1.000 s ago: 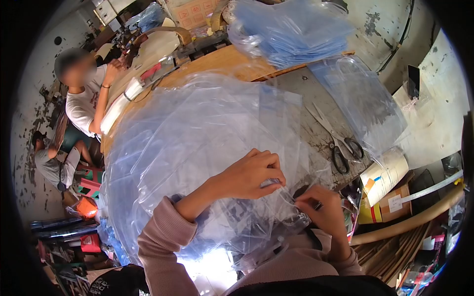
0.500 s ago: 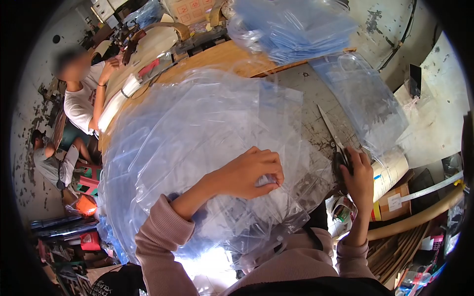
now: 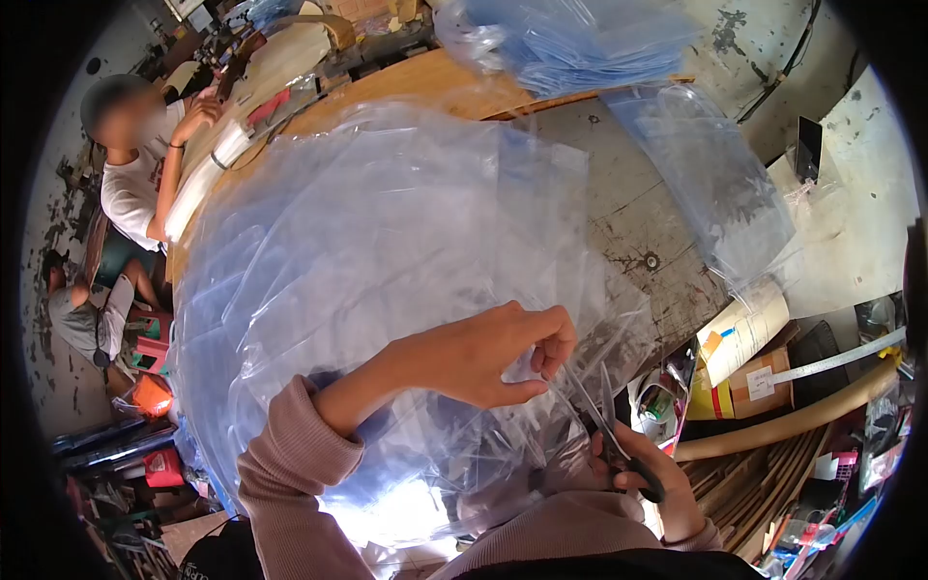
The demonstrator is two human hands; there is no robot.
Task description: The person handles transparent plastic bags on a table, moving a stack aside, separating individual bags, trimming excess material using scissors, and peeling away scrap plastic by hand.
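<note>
A broad fanned layer of clear plastic sheets (image 3: 387,213) covers the table in front of me and hangs toward my lap. My left hand (image 3: 493,356) is above its near part, thumb and fingers pinching a bit of the clear plastic. Lower right, my right hand (image 3: 650,472) has its fingers through the black handles of a pair of scissors (image 3: 601,414). The blades are apart and point up and left, close to my left fingertips. Whether plastic lies between the blades, I cannot tell.
A stack of bluish plastic (image 3: 590,48) lies at the back, and another clear piece (image 3: 710,179) on the right. A phone (image 3: 809,150) is at far right. Beside the table are a cardboard box (image 3: 764,387) and a paper roll (image 3: 744,333). A co-worker (image 3: 135,184) sits at left.
My right hand has picked up the scissors from the tabletop and brought them down and left, toward my left hand. My left hand keeps its pinch, shifted slightly right.
</note>
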